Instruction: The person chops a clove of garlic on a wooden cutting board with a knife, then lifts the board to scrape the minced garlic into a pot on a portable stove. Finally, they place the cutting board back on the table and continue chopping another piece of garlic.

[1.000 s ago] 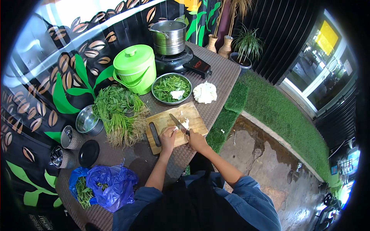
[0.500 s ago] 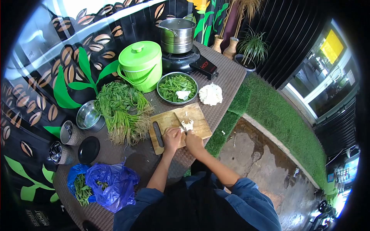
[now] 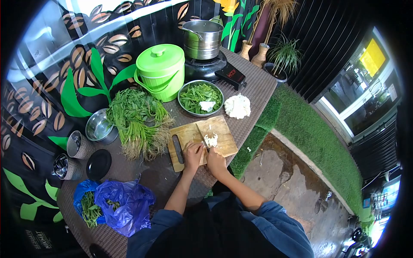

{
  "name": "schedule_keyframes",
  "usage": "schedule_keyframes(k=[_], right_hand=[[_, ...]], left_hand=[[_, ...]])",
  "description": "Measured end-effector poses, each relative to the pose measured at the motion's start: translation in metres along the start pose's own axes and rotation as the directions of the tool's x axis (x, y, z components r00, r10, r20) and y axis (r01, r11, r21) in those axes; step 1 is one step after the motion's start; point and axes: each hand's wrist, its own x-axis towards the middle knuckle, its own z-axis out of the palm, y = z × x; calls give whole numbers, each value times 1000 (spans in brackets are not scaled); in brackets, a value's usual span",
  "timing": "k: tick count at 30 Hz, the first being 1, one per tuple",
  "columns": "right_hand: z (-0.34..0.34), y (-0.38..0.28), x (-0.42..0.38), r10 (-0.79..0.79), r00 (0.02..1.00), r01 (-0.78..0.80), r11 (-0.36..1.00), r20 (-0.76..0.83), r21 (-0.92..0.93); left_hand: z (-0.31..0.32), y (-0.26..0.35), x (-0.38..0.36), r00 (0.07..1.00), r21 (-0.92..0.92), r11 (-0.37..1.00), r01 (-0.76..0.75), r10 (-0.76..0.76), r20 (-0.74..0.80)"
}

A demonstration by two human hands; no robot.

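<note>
Right fingers [image 3: 214, 152]: gripping knife [image 3: 201, 133] by its handle.
Left fingers [image 3: 198, 146]: bunching beside blade, hold unclear.
White bits [image 3: 211, 140]: lying on board [image 3: 184, 135], centre of frame.
Risk: blade nicking left fingertips, if they're creeping under its edge.

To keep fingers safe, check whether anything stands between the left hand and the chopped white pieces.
Yes: the knife, gripped in the right hand, has its blade over the cutting board, between the left hand and the chopped white pieces. Nothing else visible blocks that gap.
</note>
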Motion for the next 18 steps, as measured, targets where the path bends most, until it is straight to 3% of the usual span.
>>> schedule_keyframes(k=[3,9,12,14,18], right_hand=[[8,2,3,5,999,-6,1000,-54,-29],[-26,18,22,-133,991,132,990,20,43],[-30,18,20,-116,990,116,993,74,10],[-8,16,10,-166,985,171,974,45,-146],[6,9,7,-65,998,64,996,-17,-65]], left_hand=[[0,0,-1,1000,-9,1000,9,-9,0],[-3,3,-1,999,-18,999,44,-44,7],[-2,3,1,998,-24,998,57,-57,19],[0,-2,0,1000,-15,1000,-17,16,-19],[-2,5,2,1000,28,999,24,-23,-19]])
